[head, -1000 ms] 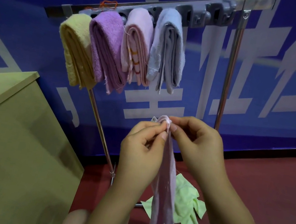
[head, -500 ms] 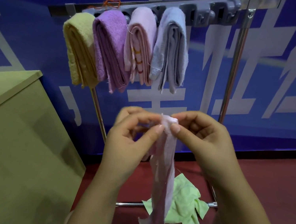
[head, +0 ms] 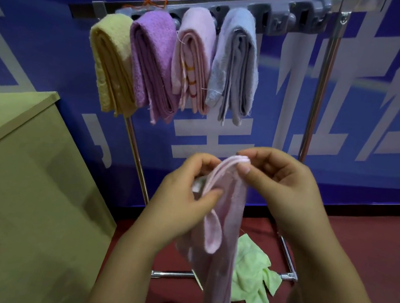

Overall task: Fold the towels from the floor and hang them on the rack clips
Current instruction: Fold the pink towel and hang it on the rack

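A pale pink towel (head: 226, 235) hangs lengthwise from both my hands in front of the rack. My right hand (head: 281, 189) pinches its folded top edge. Lower down, my left hand (head: 181, 200) pinches the towel's left side. The metal rack (head: 320, 91) carries a grey clip bar (head: 281, 18) along its top. From the clips hang several folded towels: yellow (head: 111, 62), purple (head: 152, 61), pink (head: 195, 54) and grey (head: 236, 60). The two clips at the right end hold nothing. A light green towel (head: 251, 270) lies crumpled on the red floor by the rack's base.
A tan box (head: 19, 189) fills the left side close to my left arm. Behind the rack stands a blue wall (head: 385, 88) with large white characters. The rack's base bar (head: 170, 274) lies across the red floor (head: 373, 250) under my hands.
My hands have drawn slightly apart; the left has slid lower on the pink towel while the right keeps the top edge. A small fold of cloth now sticks out below my left hand.
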